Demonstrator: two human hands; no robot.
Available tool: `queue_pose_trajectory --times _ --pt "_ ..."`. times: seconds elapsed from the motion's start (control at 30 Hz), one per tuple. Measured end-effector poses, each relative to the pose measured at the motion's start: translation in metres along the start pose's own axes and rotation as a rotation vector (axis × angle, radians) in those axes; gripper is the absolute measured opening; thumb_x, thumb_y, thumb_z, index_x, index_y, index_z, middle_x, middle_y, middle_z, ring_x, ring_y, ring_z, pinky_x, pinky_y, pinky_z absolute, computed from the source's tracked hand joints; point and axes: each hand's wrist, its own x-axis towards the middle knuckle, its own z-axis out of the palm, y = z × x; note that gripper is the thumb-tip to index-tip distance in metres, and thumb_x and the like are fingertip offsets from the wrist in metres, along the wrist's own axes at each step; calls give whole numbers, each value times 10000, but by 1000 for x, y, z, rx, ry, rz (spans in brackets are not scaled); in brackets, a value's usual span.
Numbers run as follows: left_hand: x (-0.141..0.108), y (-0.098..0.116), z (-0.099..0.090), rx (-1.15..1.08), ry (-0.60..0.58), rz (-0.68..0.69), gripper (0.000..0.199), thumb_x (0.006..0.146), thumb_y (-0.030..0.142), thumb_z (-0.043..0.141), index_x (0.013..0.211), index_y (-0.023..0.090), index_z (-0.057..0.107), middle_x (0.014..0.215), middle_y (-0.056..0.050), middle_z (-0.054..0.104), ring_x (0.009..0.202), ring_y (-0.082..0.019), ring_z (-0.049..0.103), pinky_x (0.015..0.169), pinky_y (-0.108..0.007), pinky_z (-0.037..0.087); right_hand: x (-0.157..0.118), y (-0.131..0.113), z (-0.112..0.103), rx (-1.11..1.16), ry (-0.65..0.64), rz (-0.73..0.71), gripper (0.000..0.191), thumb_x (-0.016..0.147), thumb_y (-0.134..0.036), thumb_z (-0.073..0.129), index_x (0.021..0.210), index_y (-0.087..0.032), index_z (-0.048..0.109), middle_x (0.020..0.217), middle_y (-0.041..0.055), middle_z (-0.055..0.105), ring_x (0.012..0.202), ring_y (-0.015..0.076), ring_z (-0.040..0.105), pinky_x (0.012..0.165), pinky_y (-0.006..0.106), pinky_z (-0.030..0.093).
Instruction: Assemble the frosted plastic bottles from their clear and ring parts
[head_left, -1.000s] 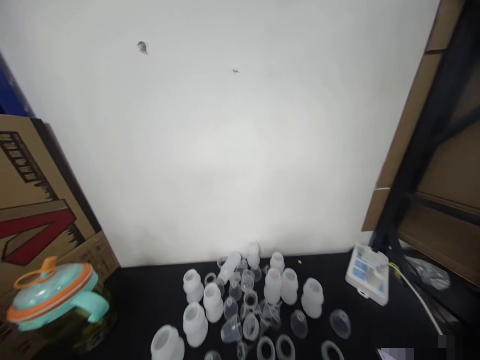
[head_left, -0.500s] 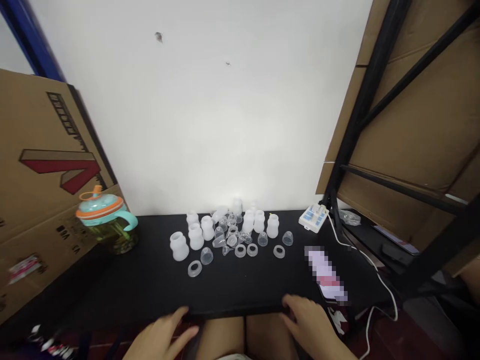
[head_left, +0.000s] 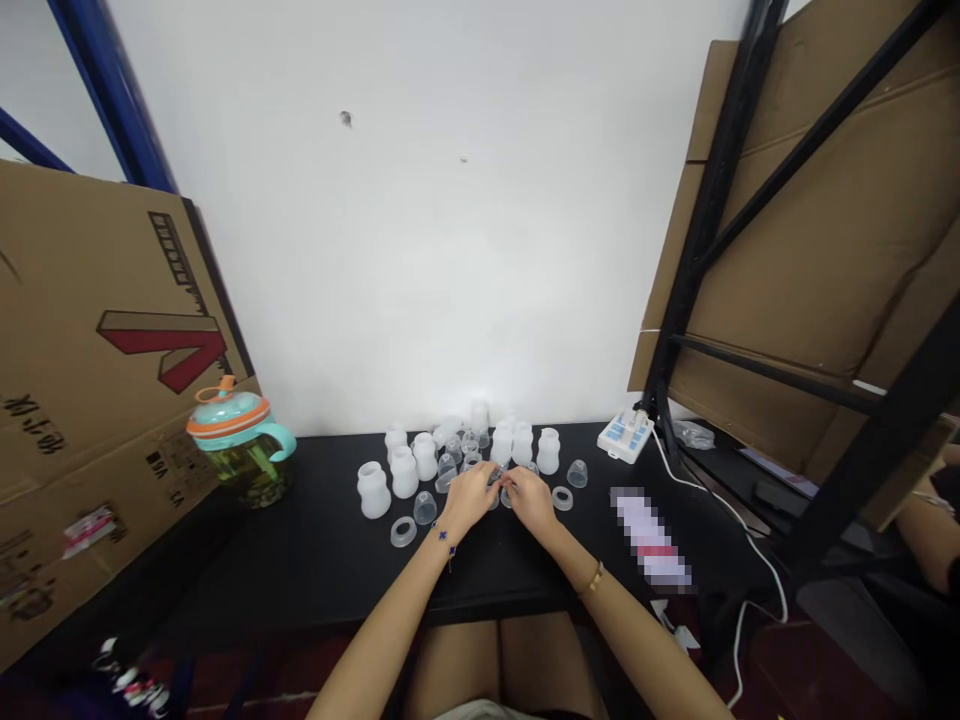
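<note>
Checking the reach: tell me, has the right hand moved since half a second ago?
Yes. The right hand went from the black table's near edge forward to the white bottles.

Small clear part (head_left: 501, 482) between both hands' fingers (head_left: 491, 478): too tiny to identify.

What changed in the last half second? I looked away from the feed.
Both hands moved forward from the table's near edge to the cluster of clear parts: the left hand and right hand now meet there, fingertips pinching a small clear piece. The white bottles, jug and power strip stayed put.
</note>
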Motion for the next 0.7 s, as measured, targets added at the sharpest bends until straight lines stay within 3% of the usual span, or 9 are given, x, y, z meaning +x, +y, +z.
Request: queue_pose_trajectory --times 0.2,0.4,0.57,0.7 --pt "17 -2 12 42 -38 7 268 940 224 539 1203 230 592 1223 -56 656 1070 -231 657 811 -298 480 12 6 -3 -24 28 26 258 926 -107 521 1028 -217 732 1013 52 754 968 196 677 814 239 476" --pt "45 -3 23 135 -49 -22 238 921 263 550 1149 218 600 1143 -83 616 893 -228 674 698 -293 456 41 11 0 -51 52 75 273 901 -79 516 980 -217 738 953 47 759 932 197 690 800 250 487" --pt "50 -12 35 143 -78 -26 208 910 207 533 1099 211 618 1110 -84 618 876 -220 668 690 -293 446 36 18 22 -61 51 42 267 891 -78 527 962 -218 743 910 51 757 898 211 695 773 258 504" --pt "42 -20 39 145 -103 0 147 892 197 557 1019 202 632 1065 -75 633 942 -238 656 722 -303 462 29 21 26 12 65 26 274 900 -80 508 894 -228 738 874 39 752 860 202 699 754 249 508"
